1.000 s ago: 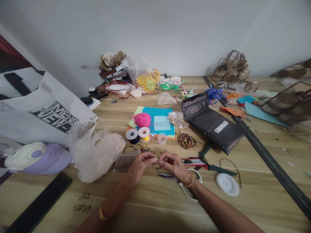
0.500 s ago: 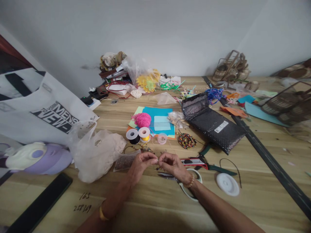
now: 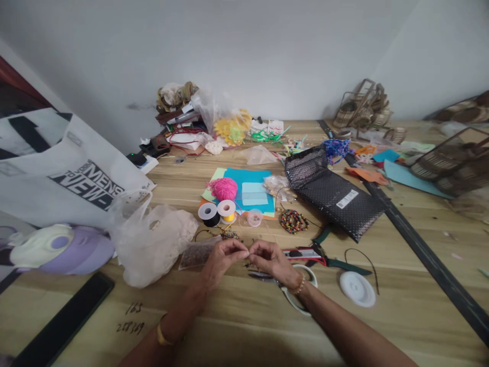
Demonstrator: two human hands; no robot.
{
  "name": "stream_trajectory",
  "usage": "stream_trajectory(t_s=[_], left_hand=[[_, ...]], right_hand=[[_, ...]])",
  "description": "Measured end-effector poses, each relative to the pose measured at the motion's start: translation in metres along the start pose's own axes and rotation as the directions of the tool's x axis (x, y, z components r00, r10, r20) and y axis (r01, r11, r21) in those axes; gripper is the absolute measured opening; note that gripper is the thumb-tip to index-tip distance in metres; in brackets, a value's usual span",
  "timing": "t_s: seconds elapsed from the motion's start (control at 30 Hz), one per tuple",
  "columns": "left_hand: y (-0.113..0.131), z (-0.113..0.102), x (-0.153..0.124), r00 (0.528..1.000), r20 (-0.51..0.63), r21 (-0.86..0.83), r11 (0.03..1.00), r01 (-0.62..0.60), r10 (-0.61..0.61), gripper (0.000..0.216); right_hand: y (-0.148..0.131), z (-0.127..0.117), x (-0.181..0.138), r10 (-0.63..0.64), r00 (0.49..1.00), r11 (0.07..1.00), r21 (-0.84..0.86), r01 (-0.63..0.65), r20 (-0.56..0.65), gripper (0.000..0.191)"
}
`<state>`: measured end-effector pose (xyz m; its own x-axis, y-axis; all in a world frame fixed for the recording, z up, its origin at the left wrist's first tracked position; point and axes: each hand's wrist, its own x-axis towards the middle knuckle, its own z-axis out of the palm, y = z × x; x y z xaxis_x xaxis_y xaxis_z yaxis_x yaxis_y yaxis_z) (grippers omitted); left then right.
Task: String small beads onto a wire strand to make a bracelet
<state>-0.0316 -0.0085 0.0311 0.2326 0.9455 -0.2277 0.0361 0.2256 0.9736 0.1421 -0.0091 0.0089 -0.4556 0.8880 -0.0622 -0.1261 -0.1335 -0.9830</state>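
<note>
My left hand [image 3: 223,257] and my right hand [image 3: 271,260] meet fingertip to fingertip just above the wooden table [image 3: 244,316], both pinched shut on something tiny that I cannot make out. A small clear bag of brown beads [image 3: 196,253] lies right beside the left hand. Scissors with white handles [image 3: 294,290] lie under the right wrist. A little further off are two thread spools [image 3: 217,211], a pink yarn ball [image 3: 224,188] and a pile of coloured beads [image 3: 293,221].
A crumpled plastic bag [image 3: 151,237] and a white printed tote [image 3: 69,178] sit at the left, a black flat object [image 3: 63,323] near the front left. A black padded envelope [image 3: 334,196], pliers [image 3: 336,262], a white lid [image 3: 358,289] and a long black strip [image 3: 420,250] lie at the right.
</note>
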Motion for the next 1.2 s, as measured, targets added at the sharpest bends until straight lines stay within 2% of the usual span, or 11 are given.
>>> stream_trajectory(t_s=[0.27,0.4,0.77,0.97,1.1,1.2], left_hand=[[-0.0011,-0.0018,0.0018,1.000,0.026,-0.026,1.000,-0.006,0.007,0.018],[-0.0005,-0.0017,0.0008,0.999,0.023,0.032,0.999,-0.038,0.037,0.016],[0.0004,-0.0002,-0.0030,0.953,0.012,0.318,0.903,-0.290,0.302,0.015],[0.0019,-0.0015,-0.0025,0.894,-0.005,0.335,0.843,-0.420,0.447,0.013],[0.0020,-0.0028,-0.0027,0.877,0.003,0.332,0.827,-0.454,0.480,0.012],[0.0025,-0.0028,-0.0034,0.874,0.006,0.332,0.823,-0.460,0.486,0.016]], right_hand=[[0.0010,-0.0015,-0.0001,0.018,1.000,1.000,-0.010,-0.018,0.014,0.039],[0.0021,-0.0014,-0.0001,0.020,1.000,1.000,-0.013,-0.020,0.001,0.039],[-0.0002,0.0001,0.0000,0.037,0.999,0.999,0.002,-0.037,0.004,0.041],[-0.0045,0.0000,0.0003,0.022,1.000,1.000,-0.002,-0.022,-0.017,0.041],[-0.0061,-0.0004,0.0007,-0.007,0.998,1.000,0.030,0.009,-0.063,0.041],[-0.0066,-0.0004,0.0001,-0.040,0.998,0.999,0.014,0.041,-0.051,0.038]])
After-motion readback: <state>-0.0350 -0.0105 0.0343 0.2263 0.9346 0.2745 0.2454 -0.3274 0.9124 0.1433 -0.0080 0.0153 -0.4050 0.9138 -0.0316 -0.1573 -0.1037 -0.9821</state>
